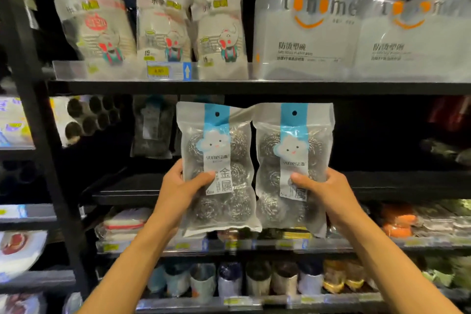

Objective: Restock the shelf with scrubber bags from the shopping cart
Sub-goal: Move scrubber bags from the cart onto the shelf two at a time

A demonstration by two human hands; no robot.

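Left hand grips left bag; right hand grips right bag.

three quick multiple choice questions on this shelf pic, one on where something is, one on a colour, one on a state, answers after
1. Where is the left scrubber bag relative to the right scrubber bag?
A beside it
B stacked on it
C behind it

2. What colour is the top strip on each bag?
A red
B blue
C green

3. What is the left hand doing?
A hanging empty
B gripping a bag
C pointing

Answers:
1 A, both are held up side by side.
2 B, a blue band carries the hang hole.
3 B, its thumb lies across the bag's front, as the right hand does on the other.
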